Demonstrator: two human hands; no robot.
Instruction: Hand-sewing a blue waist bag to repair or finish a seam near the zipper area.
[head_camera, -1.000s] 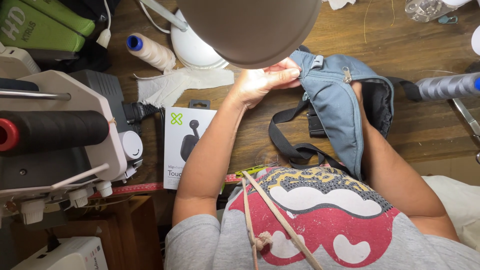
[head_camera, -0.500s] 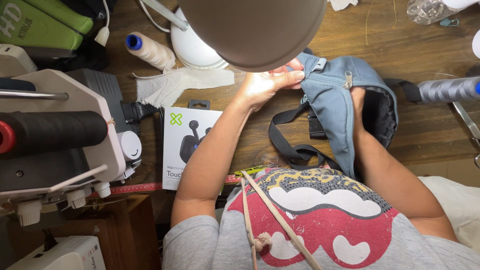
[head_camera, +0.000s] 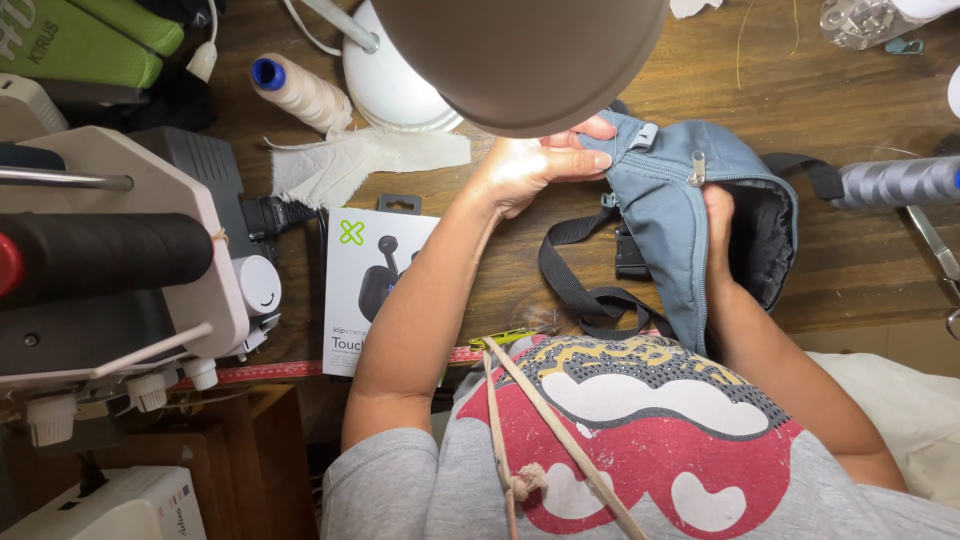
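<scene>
Under the round brown lamp shade, in the single head view, a blue-grey fabric pouch bag is being held up over the wooden table, sitting between the person's two hands and just in front of the chest. It is looking soft and slightly rumpled, with a stitched zipper seam and a small metal zipper pull hanging near the top edge, a dark lining showing at its open right side, and a flat black webbing strap looping down toward the table edge. The left hand is gripping the bag's upper left corner, fingers curled over the top edge and thumb pressing from below, brightly lit by the lamp. The right hand is reaching into the bag's opening, so most of it is hidden by the cloth; whether it is clenched or loose inside cannot be told, though it is plainly touching the fabric. Off to the left, a frayed scrap of white cloth is lying beside a cone of cream thread with a blue core, a white printed box is resting near the left forearm, and a grey and black sewing machine is filling the left edge.
</scene>
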